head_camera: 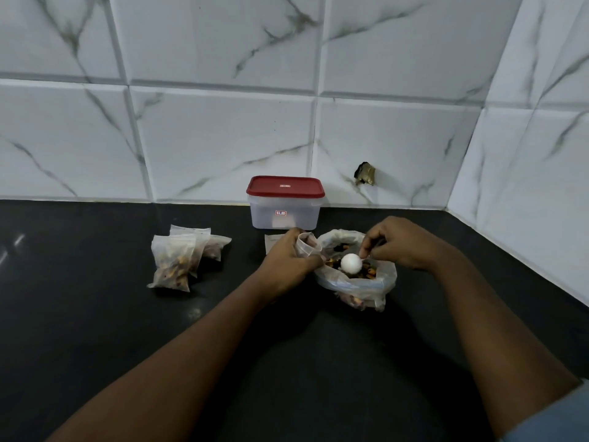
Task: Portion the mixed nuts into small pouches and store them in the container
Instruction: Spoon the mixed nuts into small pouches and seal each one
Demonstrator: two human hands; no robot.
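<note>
A large clear bag of mixed nuts [357, 283] sits open on the black counter. My right hand [398, 242] pinches the handle of a white scoop [351, 262], whose round bowl rests in the nuts. My left hand [287, 261] grips a small clear pouch [305, 245] with its mouth open beside the bag's left rim. Filled pouches [178, 260] lie in a pile further left. A translucent container [284, 215] with a red lid [285, 186] stands shut against the wall behind the bag.
More flat empty pouches [271, 242] lie just behind my left hand. The black counter [95, 314] meets a tiled wall at the back and another on the right, forming a corner. A dark chipped hole [365, 174] marks the back wall.
</note>
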